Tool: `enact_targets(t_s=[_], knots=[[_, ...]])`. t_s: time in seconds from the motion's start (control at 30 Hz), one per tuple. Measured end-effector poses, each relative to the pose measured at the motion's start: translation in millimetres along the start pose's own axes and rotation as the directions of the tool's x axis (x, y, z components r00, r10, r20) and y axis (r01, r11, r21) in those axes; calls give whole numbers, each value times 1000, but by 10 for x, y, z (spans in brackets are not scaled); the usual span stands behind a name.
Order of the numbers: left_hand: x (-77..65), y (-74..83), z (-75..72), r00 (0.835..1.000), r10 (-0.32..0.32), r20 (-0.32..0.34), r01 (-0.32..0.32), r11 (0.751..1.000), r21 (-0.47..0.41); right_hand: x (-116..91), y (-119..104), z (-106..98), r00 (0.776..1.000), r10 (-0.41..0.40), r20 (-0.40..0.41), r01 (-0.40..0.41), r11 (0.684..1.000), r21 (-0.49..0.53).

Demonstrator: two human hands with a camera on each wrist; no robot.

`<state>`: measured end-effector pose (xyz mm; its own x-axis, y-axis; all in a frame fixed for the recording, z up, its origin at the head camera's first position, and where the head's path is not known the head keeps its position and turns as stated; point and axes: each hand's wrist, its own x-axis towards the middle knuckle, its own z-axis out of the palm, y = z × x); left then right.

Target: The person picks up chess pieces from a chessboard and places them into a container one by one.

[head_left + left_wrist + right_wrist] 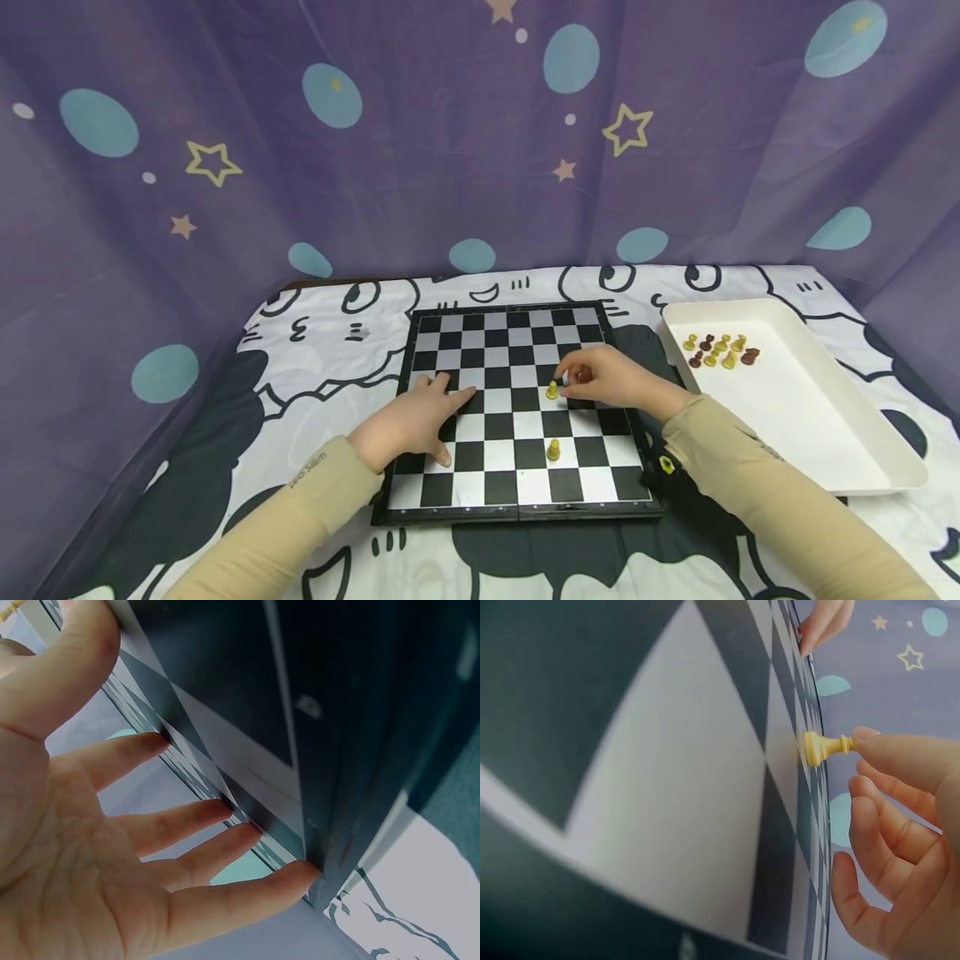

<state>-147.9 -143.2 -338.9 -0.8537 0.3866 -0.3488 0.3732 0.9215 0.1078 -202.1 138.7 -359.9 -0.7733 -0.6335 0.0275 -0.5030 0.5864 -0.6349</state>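
Observation:
A black-and-white chessboard (498, 427) lies in front of me. My right hand (611, 379) is over its right half, with thumb and index finger at the head of a yellow pawn (552, 391). In the right wrist view this pawn (821, 748) has its base at the board, and the thumb tip hides its head. Nearer to me on the board is a second yellow pawn (553, 451). My left hand (412, 421) has its fingers spread over the left side of the board, holding nothing; in the left wrist view its fingertips (300, 876) meet the squares.
To the right is a white tray (795, 417) with several yellow and dark brown chess pieces (723, 350) grouped in its far left part. A small yellow item (667, 465) lies beside the board's right edge. The patterned cloth (315, 417) covers the table, and a purple curtain (450, 167) hangs behind.

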Motion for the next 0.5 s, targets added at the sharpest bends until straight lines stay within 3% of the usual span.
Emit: enact_targets(t_s=[0.5], knots=[[7, 5, -4, 1000, 7, -5, -7, 1000, -8, 55, 5, 69, 1000, 3, 16, -2, 999, -37]])
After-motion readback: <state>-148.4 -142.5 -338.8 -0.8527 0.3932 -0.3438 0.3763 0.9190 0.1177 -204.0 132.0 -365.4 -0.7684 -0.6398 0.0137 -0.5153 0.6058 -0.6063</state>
